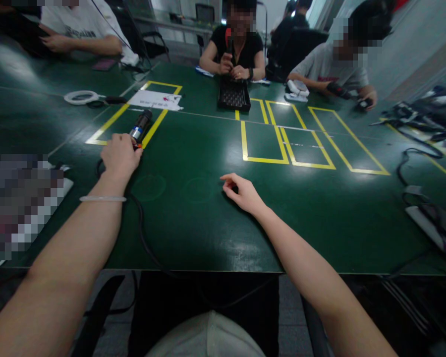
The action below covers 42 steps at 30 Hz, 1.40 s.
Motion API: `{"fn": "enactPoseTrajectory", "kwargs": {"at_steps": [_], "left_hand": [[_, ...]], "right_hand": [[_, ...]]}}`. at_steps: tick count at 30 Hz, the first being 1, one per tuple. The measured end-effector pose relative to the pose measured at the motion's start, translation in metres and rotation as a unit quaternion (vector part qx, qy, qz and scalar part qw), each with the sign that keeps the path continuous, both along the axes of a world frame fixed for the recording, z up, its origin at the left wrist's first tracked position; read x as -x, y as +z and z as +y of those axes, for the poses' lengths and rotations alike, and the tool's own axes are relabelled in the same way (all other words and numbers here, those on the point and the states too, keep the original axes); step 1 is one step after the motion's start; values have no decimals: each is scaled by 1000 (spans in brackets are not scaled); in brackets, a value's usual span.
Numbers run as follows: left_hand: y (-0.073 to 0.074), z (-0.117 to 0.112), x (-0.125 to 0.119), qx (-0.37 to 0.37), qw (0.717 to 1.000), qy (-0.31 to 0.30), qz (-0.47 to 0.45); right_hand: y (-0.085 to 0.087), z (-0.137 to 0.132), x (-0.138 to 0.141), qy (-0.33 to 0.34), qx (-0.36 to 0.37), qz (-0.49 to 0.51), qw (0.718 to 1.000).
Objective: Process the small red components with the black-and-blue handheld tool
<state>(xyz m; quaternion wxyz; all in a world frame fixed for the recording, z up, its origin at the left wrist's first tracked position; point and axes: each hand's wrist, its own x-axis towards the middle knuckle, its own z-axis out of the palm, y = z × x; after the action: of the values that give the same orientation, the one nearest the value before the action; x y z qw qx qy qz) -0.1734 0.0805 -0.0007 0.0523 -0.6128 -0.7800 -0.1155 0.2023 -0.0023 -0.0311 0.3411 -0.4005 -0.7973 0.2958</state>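
My left hand (119, 156) is closed around the near end of a black cylindrical power tool (141, 124) with a blue and silver band. A bit of orange shows beside my thumb. The tool lies over a yellow-taped rectangle on the green table (208, 228), its far end pointing away from me. A black cord (144, 235) runs from near my left wrist toward the table's front edge. My right hand (243, 192) rests at the table's middle, fingers loosely bent and apart, with nothing in it.
Beyond the tool lie a white paper sheet (154, 100) and a white ring-shaped object (81, 97). A black crate (234, 95) stands before a seated person opposite. Yellow tape frames (265, 159) mark the table. Cables (403, 166) trail at right. Other people sit across the table.
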Motion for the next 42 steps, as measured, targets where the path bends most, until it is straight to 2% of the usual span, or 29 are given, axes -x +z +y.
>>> {"fn": "enactPoseTrajectory", "kwargs": {"at_steps": [5, 8, 9, 11, 12, 14, 16, 18, 20, 26, 34, 42], "left_hand": [[5, -3, -3, 0, 1000, 14, -1], [13, -5, -10, -49, 999, 2, -14], [16, -7, -16, -61, 997, -16, -37], [20, -11, -35, -47, 986, -93, -128], [21, -14, -48, -15, 971, -151, -185], [21, -25, -77, 84, 919, -265, -280], [19, -39, -106, 184, 858, -367, -309], [16, -53, -128, 231, 812, -434, -315], [12, -62, -141, 240, 789, -472, -312], [5, -68, -145, 243, 769, -501, -315], [3, -70, -147, 248, 759, -494, -344], [-5, -66, -146, 226, 778, -463, -359]], "right_hand": [[0, 0, 1, -1, -3, -4, 1000], [-1, 1, 1, 1, -5, -3, 1000], [-2, 1, 1, 1, -6, -3, 1000], [-2, 1, 1, -1, -7, -7, 1000], [-2, 1, 1, -2, -6, -7, 1000], [-2, 1, 1, 0, 4, 1, 1000], [-1, 0, 1, 10, 21, 24, 999], [-2, -1, 2, 31, 40, 48, 998], [-2, -2, 3, 55, 45, 52, 996], [-4, -1, 6, 80, 20, 10, 997], [-4, -1, 5, 72, 14, 24, 997], [-2, 0, 3, 29, 40, 81, 995]]}}
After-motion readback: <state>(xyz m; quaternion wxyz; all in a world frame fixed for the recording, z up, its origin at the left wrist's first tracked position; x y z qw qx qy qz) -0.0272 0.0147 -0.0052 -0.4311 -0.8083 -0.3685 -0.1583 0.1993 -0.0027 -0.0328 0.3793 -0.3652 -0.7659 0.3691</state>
